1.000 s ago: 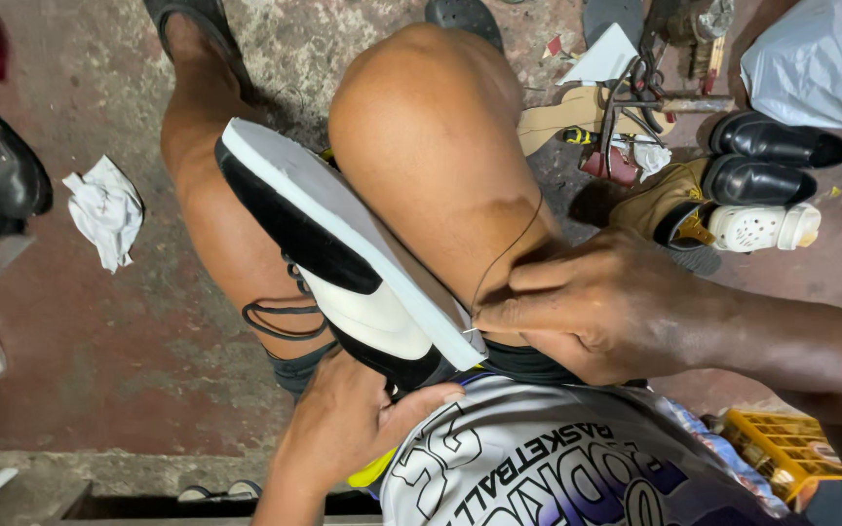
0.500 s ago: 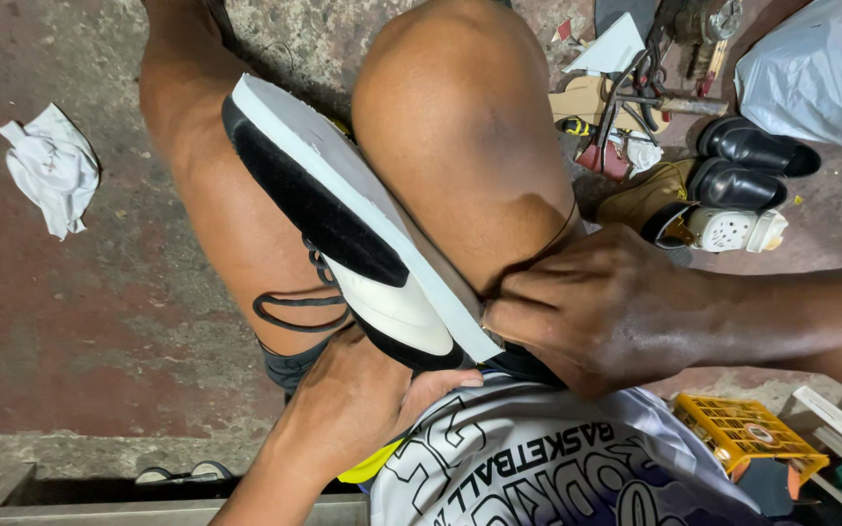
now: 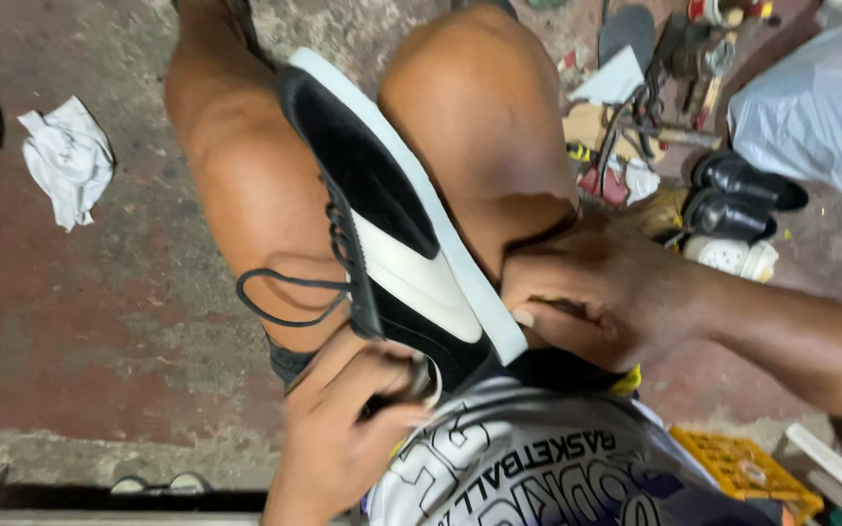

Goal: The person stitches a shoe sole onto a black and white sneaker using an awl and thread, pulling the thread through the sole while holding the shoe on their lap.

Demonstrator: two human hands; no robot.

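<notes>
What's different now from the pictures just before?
Mostly the view shifted: the crumpled white cloth now sits further up and left in the picture. The black and white shoe stays wedged between the knees, the left hand still grips its heel end, and the right hand still presses by the sole.

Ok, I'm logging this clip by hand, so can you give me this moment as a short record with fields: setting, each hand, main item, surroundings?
setting: person seated, filmed from above, knees over a stained concrete floor
main item: black and white sneaker wedged between the knees, white sole to the right, loose black lace
left hand: grip on the sneaker's heel end
right hand: pressed against the sole edge near the heel
surroundings: crumpled white cloth at left; pair of black shoes, white bag, yellow crate at right
</notes>
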